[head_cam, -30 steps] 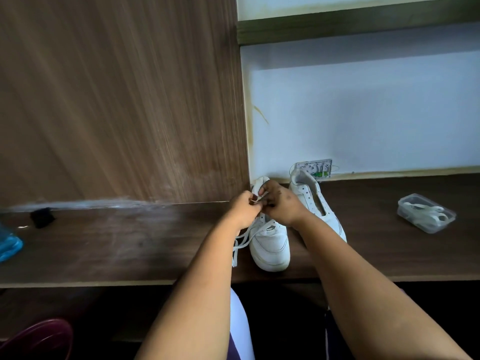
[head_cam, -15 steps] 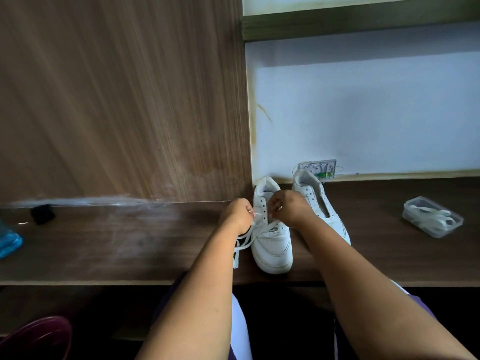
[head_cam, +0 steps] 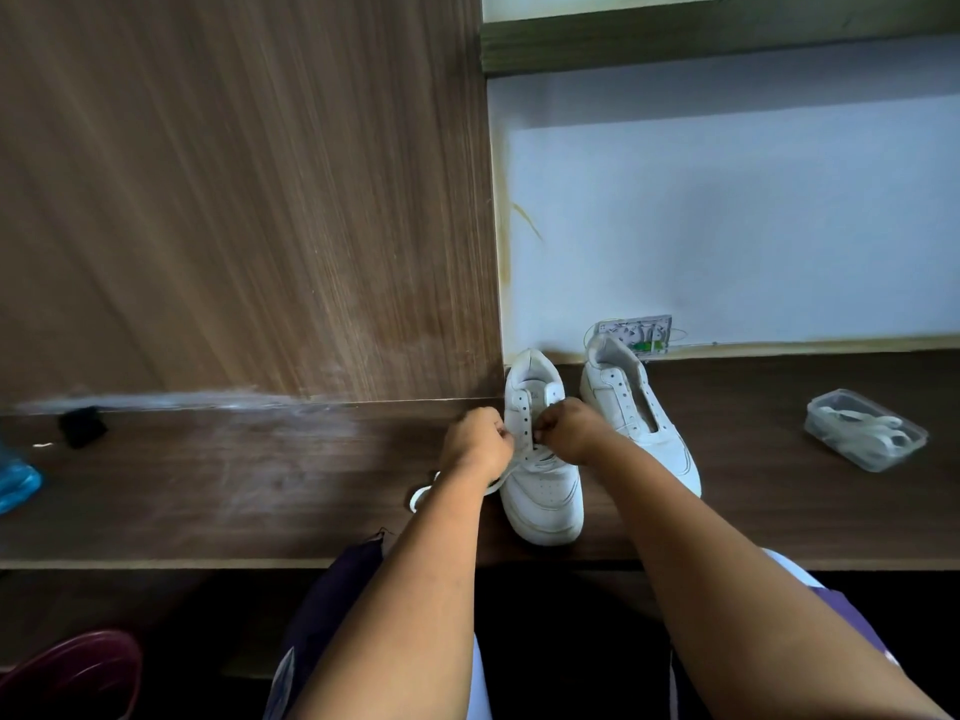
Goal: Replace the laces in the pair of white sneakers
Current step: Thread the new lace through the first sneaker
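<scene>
A tall panel (head_cam: pixel 234 200) of streaked brown wood grain rises beyond the left hand, and a smooth pale wall (head_cam: pixel 727 226) stands beyond the right hand. Beneath both hands runs the worktop (head_cam: pixel 234 485), a long dark wood slab with a lighter front edge. Two white sneakers stand on it side by side, toes toward the person. The near sneaker (head_cam: pixel 543 491), smooth and rounded at the toe, sits between the hands; the far sneaker (head_cam: pixel 639 423), just right of the right hand, has bare eyelet rows and an open throat. The left hand (head_cam: pixel 480 444) is curled into a fist against the near sneaker's left side, gripping a flat white lace (head_cam: pixel 423 493) that loops out on the worktop below its wrist. The right hand (head_cam: pixel 569 431) is curled over the eyelets, fingertips pinching at the lace there. Well right of the right hand lies a clear rectangular plastic box (head_cam: pixel 865 436) holding coiled white laces. Far left of the left hand are a crinkled blue item (head_cam: pixel 15 483) and a small black block (head_cam: pixel 83 426).
</scene>
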`<state>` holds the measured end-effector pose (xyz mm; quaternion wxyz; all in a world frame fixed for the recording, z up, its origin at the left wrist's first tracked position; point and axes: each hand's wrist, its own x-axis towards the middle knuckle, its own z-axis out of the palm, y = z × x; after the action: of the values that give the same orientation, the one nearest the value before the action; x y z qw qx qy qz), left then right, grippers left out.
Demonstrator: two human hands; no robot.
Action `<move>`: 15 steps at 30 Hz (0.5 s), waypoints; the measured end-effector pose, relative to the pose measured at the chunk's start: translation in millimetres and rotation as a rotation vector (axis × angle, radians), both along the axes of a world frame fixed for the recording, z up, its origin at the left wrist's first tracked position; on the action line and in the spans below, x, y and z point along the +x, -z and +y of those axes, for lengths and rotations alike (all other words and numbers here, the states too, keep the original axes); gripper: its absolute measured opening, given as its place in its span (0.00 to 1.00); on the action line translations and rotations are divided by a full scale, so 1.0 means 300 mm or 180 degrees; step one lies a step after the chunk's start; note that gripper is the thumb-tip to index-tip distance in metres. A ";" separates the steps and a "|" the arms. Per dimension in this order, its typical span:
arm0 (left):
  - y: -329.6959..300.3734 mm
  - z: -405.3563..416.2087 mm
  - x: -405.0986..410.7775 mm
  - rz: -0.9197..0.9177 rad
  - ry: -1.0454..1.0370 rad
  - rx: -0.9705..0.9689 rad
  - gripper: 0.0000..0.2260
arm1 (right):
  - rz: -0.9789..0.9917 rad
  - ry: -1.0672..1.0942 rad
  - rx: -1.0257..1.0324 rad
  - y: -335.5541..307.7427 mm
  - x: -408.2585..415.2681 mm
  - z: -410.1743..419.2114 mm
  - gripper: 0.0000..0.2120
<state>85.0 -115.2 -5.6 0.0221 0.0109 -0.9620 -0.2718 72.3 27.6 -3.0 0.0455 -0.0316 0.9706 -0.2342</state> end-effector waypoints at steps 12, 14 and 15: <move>0.001 -0.003 -0.014 0.0086 0.0182 -0.0078 0.05 | -0.0097 0.0258 -0.0437 0.007 0.001 -0.001 0.08; 0.004 -0.004 -0.014 0.0088 0.0201 -0.0059 0.04 | -0.0095 0.0249 -0.0394 0.007 -0.001 -0.002 0.08; 0.006 -0.003 -0.014 0.0098 0.0209 -0.0061 0.04 | -0.0100 0.0244 -0.0374 0.007 -0.001 -0.002 0.08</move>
<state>80.7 -116.2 -7.3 0.0282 -0.0250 -0.9640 -0.2632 72.0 26.8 -5.2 0.0498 0.0066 0.9549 -0.2928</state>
